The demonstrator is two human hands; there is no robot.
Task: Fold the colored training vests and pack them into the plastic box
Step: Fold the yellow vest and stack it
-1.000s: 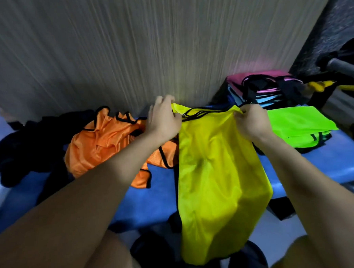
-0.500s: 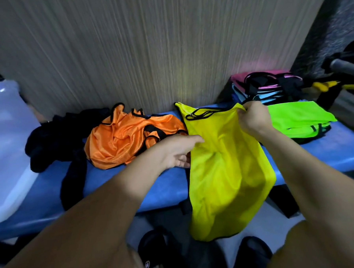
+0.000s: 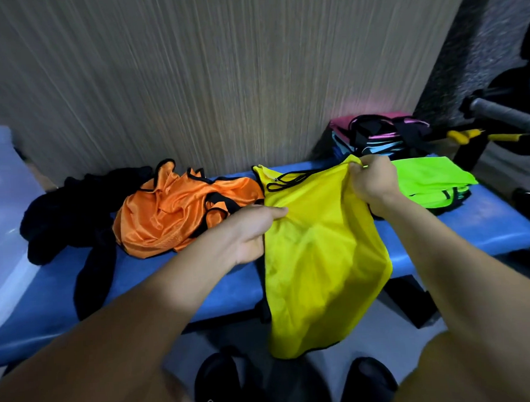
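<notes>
A yellow vest (image 3: pixel 322 259) with black trim lies on the blue bench (image 3: pixel 489 229), and its lower half hangs over the front edge. My right hand (image 3: pixel 370 180) grips the vest's top right corner. My left hand (image 3: pixel 253 232) holds the vest's left edge, with the thumb on top and the fingers hidden behind the fabric. A crumpled orange vest (image 3: pixel 178 217) lies to the left of it, and a folded neon green vest (image 3: pixel 425 183) lies to the right. The translucent plastic box (image 3: pixel 0 214) stands at the far left.
Dark vests (image 3: pixel 62 220) are heaped between the box and the orange vest. A stack of pink, blue and black vests (image 3: pixel 377 133) sits at the back right against the wooden wall. Metal equipment with yellow grips (image 3: pixel 499 133) stands at the right. My sandalled feet (image 3: pixel 218 387) are below the bench.
My left hand let go of the vest's top left corner, dropped down and took hold of its left edge. The right hand kept its grip on the top right corner.
</notes>
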